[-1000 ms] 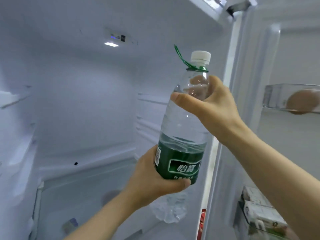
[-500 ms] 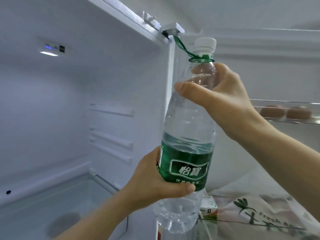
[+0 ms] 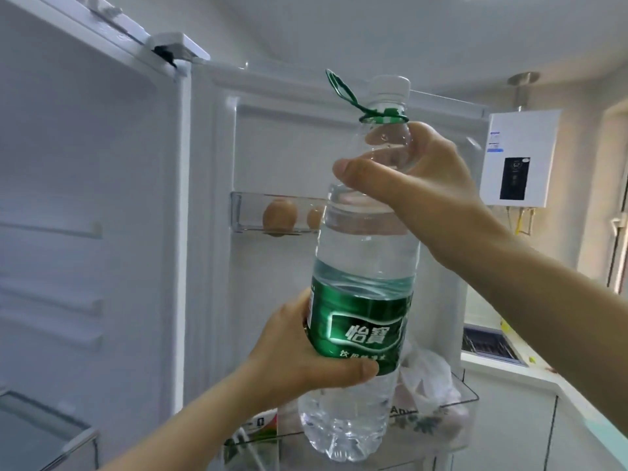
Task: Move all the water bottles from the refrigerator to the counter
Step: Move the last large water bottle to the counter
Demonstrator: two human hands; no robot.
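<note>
Clear water bottle, green label, white cap; brown eggs.

Upper door shelf, clear-fronted: two brown eggs side by side. Lower door shelf: a white plastic bag and, further left, a colourful carton. Counter, far right: a dark ribbed rack.
</note>
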